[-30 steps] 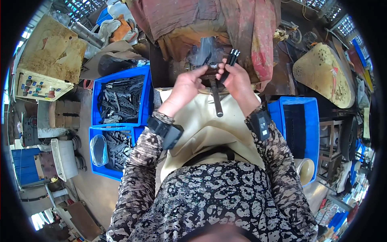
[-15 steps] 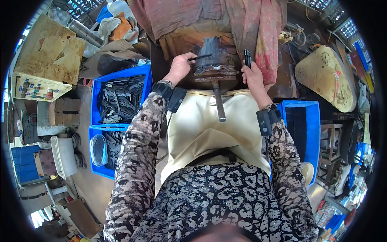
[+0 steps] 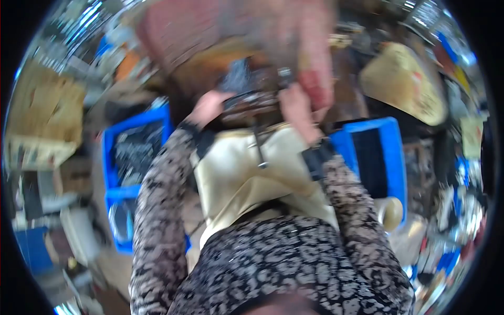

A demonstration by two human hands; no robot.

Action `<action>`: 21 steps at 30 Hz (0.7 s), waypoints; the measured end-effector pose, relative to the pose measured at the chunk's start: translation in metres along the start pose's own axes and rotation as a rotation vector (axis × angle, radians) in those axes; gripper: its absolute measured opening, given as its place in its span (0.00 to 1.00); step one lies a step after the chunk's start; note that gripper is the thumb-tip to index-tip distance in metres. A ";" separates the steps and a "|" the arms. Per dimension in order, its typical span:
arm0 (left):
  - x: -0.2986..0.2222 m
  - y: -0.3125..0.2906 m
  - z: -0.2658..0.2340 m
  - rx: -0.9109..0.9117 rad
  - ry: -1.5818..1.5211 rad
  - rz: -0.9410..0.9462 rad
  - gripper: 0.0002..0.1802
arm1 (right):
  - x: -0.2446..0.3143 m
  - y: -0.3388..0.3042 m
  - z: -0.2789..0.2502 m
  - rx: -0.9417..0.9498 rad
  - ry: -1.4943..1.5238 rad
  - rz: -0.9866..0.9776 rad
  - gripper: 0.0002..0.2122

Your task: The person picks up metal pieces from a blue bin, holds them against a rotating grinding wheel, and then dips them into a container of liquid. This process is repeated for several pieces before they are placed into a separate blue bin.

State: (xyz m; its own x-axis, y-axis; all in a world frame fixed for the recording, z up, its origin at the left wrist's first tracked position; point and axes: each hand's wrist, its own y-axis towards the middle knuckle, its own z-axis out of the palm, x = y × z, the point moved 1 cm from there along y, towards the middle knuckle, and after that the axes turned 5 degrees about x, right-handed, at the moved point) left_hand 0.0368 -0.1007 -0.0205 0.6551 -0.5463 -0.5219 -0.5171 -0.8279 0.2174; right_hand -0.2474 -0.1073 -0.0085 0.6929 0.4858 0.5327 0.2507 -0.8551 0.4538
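Note:
The picture is smeared by motion. My left hand is closed at the left side of a rusty clamp-like fixture, its fingertips pinching a thin dark strip. Behind that strip stands a grey, scuffed block. To the right of the fixture, my right hand is closed around several dark metal strips, whose upper ends stick up past the fingers. A metal rod handle points from the fixture toward my cream apron.
Blue crates of dark metal strips stand at my left. Another blue crate is at my right, a pale round container beside it. Reddish cloth drapes the machine behind the fixture. A tan board lies farther right.
The view has swung, so most of the scene sits farther left and is blurred. The left hand's strip has come nearer me, from over the grey block toward the fixture. Both hands stay closed.

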 end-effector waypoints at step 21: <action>0.022 -0.013 -0.007 0.033 -0.062 -0.078 0.18 | 0.037 0.002 0.016 -0.016 0.163 0.173 0.07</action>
State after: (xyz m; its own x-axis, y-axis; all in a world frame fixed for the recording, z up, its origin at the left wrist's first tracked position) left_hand 0.0615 -0.1026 -0.0293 0.6590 -0.4706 -0.5868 -0.4847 -0.8622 0.1472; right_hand -0.2105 -0.0939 0.0007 0.6064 0.3558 0.7111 0.1261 -0.9260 0.3558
